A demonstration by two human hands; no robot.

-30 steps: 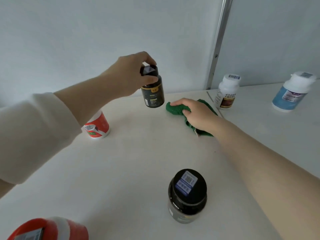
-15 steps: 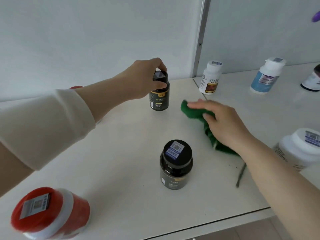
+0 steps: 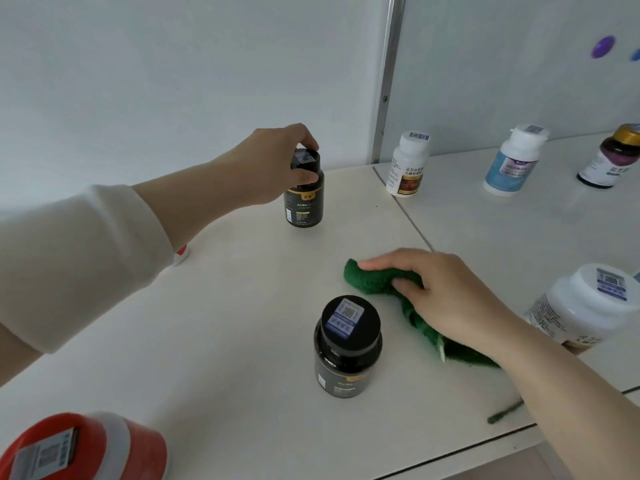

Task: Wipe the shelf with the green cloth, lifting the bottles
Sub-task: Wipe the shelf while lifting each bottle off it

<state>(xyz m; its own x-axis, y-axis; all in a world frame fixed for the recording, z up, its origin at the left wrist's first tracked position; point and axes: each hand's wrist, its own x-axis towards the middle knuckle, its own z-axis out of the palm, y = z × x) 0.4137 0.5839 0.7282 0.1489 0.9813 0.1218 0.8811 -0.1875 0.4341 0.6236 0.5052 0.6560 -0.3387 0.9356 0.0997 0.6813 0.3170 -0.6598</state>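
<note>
Left grip [image 3: 273,161] clamps the black bottle [image 3: 304,199] by its cap; right grip [image 3: 446,292] curls around the green cloth [image 3: 374,278] beneath it on the shelf [image 3: 242,323]. Wiping seems midway: the near bottle [image 3: 348,344] beside the right grip likely awaits lifting.

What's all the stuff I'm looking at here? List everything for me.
shelf: 1, white, spans the view
front black bottle: 1, black, front centre
back black bottle: 1, black, back, held by its cap
green cloth: 1, green, right of centre
near red jar: 1, red and white, bottom left
far red jar: 1, red and white, mostly hidden behind the sleeve
brown-label bottle: 1, white, back
blue-label bottle: 1, white, back right
gold-capped bottle: 1, dark, far right
large white bottle: 1, white, right edge
metal post: 1, silver, wall
purple dot: 1, wall
left hand: grips the back bottle's cap
right hand: holds the green cloth
</note>
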